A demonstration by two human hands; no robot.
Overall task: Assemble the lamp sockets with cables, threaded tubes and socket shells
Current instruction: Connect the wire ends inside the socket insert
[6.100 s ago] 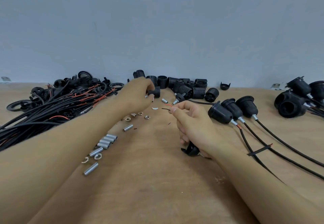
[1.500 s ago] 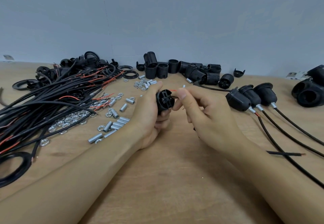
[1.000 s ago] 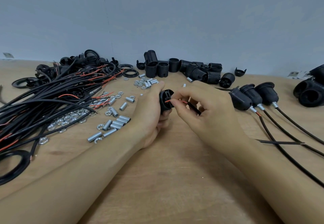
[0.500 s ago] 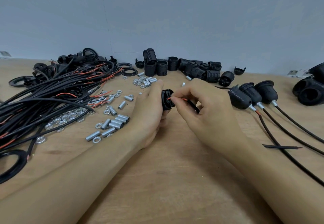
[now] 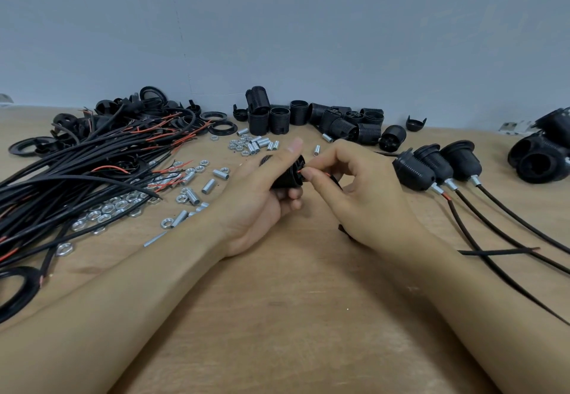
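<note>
While both hands are working mid-table:
Left hand [image 5: 262, 205]: gripping the socket [image 5: 288, 177], thumb lying along it.
Right hand [image 5: 357, 196]: pinching the red wire [image 5: 322, 174] at the socket's end.
Cables [image 5: 77, 171]: lying piled far left.

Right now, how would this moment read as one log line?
step: wiring socket | left hand: grips socket body | right hand: pinches red wire at socket

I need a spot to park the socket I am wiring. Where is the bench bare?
Bare wood lies near you, between the forearms, below the left hand and right hand. Crowded: cable bundle and nuts on the left, finished sockets with leads on the right, shells at the wall.
</note>
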